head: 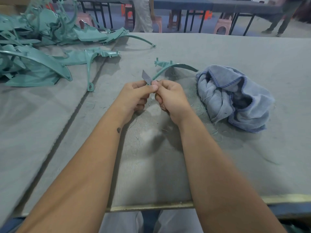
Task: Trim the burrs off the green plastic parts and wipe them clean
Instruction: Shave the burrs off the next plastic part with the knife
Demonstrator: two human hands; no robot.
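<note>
Gripping one blade and one green part: two hands, left hand, right hand; one cloth beside.

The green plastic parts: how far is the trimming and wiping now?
Done: thin green shavings lie on the table. In hand: left hand holds a grey blade against a curved green plastic strip, right hand gripping it. Left: the pile of green parts; crumpled blue cloth lies unused.

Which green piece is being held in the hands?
The thin curved strip arching toward the blue cloth; both hands pinch its near end beside the blade. The other green pieces lie untouched at left.
</note>
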